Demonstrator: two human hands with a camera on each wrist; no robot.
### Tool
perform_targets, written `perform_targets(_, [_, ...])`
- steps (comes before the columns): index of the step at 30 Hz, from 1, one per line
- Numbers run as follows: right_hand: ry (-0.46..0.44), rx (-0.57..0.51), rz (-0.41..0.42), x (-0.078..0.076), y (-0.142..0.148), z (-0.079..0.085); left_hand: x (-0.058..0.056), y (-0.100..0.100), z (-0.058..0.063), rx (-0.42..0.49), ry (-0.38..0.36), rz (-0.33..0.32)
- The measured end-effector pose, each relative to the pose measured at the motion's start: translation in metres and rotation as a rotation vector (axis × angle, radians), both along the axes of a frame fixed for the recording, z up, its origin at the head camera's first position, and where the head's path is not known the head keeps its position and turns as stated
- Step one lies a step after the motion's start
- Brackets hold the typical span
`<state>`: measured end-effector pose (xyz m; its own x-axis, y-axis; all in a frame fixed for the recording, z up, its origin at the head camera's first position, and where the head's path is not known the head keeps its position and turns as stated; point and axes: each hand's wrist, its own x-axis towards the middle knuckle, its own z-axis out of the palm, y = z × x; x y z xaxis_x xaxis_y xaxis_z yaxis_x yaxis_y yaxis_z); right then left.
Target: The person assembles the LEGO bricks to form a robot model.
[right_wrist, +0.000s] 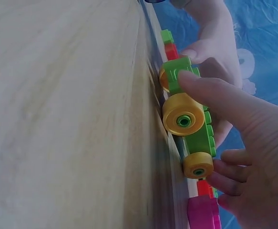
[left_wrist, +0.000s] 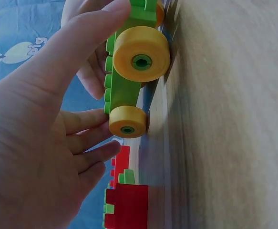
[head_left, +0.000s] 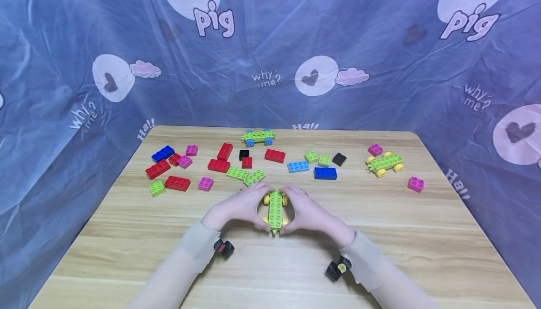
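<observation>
A green studded toy car base [head_left: 275,211] with yellow wheels stands on the wooden table, lengthwise in front of me. My left hand [head_left: 249,204] holds it from the left, thumb at the near end and fingers at the far end. From the other side my right hand [head_left: 302,207] holds the same car base in a mirrored grip. In the left wrist view, the left thumb [left_wrist: 88,36] lies by the near end, above a yellow wheel [left_wrist: 141,54]. In the right wrist view, the right thumb [right_wrist: 205,88] touches the near end, and fingertips reach the far wheel [right_wrist: 198,165].
Beyond the hands lie several loose bricks, among them a red brick [head_left: 177,183], lime bricks [head_left: 255,177] and a dark blue brick [head_left: 325,173]. A blue-wheeled car base [head_left: 259,136] stands at the back edge, another yellow-wheeled one [head_left: 385,162] at right. A printed blue cloth [head_left: 270,107] hangs behind.
</observation>
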<state>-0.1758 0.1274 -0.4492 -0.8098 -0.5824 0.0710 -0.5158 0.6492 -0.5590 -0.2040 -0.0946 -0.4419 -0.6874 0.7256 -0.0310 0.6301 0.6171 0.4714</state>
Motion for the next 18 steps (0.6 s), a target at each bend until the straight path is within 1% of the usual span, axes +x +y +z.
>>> perform_targets(3, [-0.005, -0.011, 0.014, 0.0, 0.003, 0.0, 0.0, 0.0, 0.0, 0.001, 0.007, -0.004])
perform_targets(6, [0.009, -0.059, 0.008, -0.002, 0.007, -0.001, 0.0, 0.0, -0.001, -0.007, 0.008, -0.002])
perform_targets(10, [0.078, -0.162, -0.047, -0.006, 0.014, -0.002, 0.0, -0.001, -0.002, -0.024, -0.002, 0.011])
perform_targets(13, [0.138, -0.215, -0.09, -0.01, 0.018, -0.003, 0.0, -0.001, -0.002, -0.029, -0.009, 0.015])
perform_targets(15, [0.165, -0.227, -0.111, -0.012, 0.021, -0.005, -0.001, -0.001, -0.002, -0.027, -0.012, 0.013])
perform_targets(18, [0.175, -0.223, -0.142, -0.015, 0.026, -0.01, -0.001, -0.001, -0.002, -0.027, -0.012, 0.011])
